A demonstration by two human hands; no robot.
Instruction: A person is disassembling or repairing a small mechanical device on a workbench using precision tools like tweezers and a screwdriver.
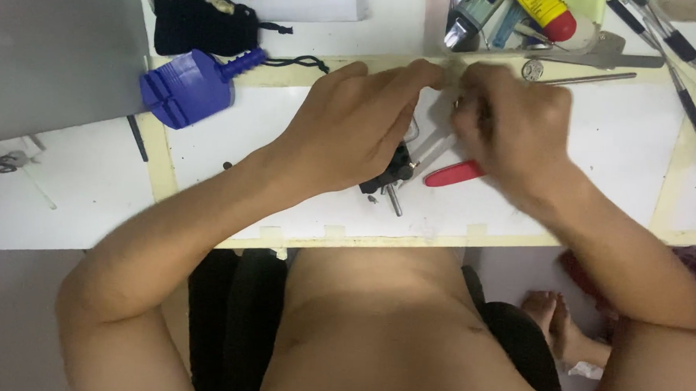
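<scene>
A small black clamp (392,174) with a metal pin sticking out sits on the white mat (616,145) at the middle of the desk, half hidden under the left hand (351,125), whose fingers curl down over it. The right hand (515,125) is closed just beside it over thin metal rods and a red-handled tool (452,174); what its blurred fingertips pinch cannot be told. A blue plastic tool (187,87) lies well to the left, a tray of tubes (520,19) beyond the hands
</scene>
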